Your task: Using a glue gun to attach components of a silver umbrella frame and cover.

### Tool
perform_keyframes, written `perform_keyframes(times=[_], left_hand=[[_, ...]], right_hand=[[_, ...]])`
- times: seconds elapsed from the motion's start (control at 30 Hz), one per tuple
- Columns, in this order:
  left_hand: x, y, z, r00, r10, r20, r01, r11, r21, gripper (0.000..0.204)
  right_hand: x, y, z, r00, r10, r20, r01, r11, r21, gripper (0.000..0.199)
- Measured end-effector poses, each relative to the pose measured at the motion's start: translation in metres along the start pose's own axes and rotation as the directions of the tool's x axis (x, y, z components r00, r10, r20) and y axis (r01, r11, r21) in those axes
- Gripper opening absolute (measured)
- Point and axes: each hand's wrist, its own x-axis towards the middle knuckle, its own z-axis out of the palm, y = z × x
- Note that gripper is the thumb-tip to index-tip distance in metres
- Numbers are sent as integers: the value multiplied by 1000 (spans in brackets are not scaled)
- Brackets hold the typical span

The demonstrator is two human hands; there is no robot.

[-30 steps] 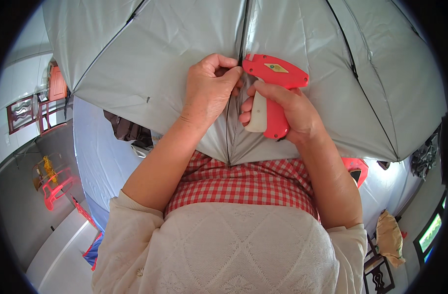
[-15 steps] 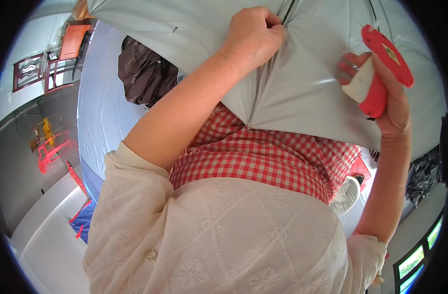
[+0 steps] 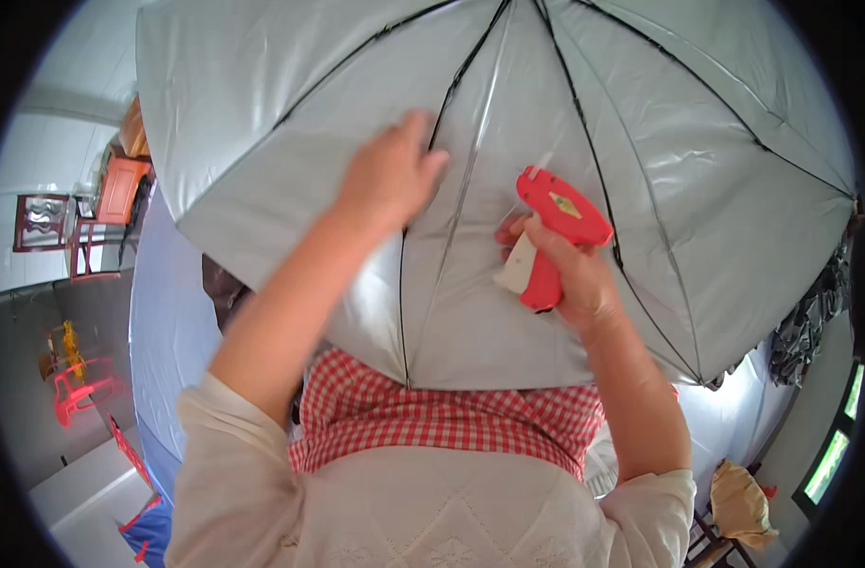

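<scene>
A silver-grey umbrella canopy [image 3: 508, 327] spreads open before me, its inner side showing with black ribs [image 3: 584, 123]. Over the left-middle panels hovers my left hand [image 3: 390, 175], blurred by motion. Its thumb and forefinger stand apart near a rib, and nothing shows between them. My right hand [image 3: 584, 275] is wrapped round the grip of a red-and-white tagging gun [image 3: 567, 210]. The gun's front end points up and to the left, over the canopy's right-middle panels. Some of the right fingers are hidden behind the white trigger part.
A red-and-white checked apron [image 3: 442, 426] lies below the canopy's near edge. Dark folded fabric [image 3: 226, 292] pokes out at the left over a light blue surface [image 3: 167, 312]. More black fabric [image 3: 811, 308] is at the right, with a tan bag [image 3: 741, 502] below.
My left hand has left the seam it was pinching and moved left and nearer. The tagging gun has moved left and nearer with my right hand. More of the canopy and its ribs now shows.
</scene>
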Motion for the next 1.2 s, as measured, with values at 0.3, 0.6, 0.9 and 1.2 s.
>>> perform_keyframes(times=[0.3, 0.6, 0.9, 1.2], left_hand=[[17, 15, 37, 969, 56, -242, -129, 946, -298, 17], [16, 18, 29, 982, -150, 112, 187, 762, -620, 54], [18, 25, 21, 974, -160, 163, 228, 711, -665, 51], [19, 33, 14, 957, -178, 231, 291, 625, -724, 48]], right_hand=[[37, -7, 20, 998, 20, 64, -27, 993, 115, 26], [84, -42, 28, 990, -144, -10, 144, 990, 12, 23], [78, -48, 26, 996, -61, 64, 61, 998, -10, 26], [81, -59, 16, 988, 34, 149, -46, 996, 76, 23]])
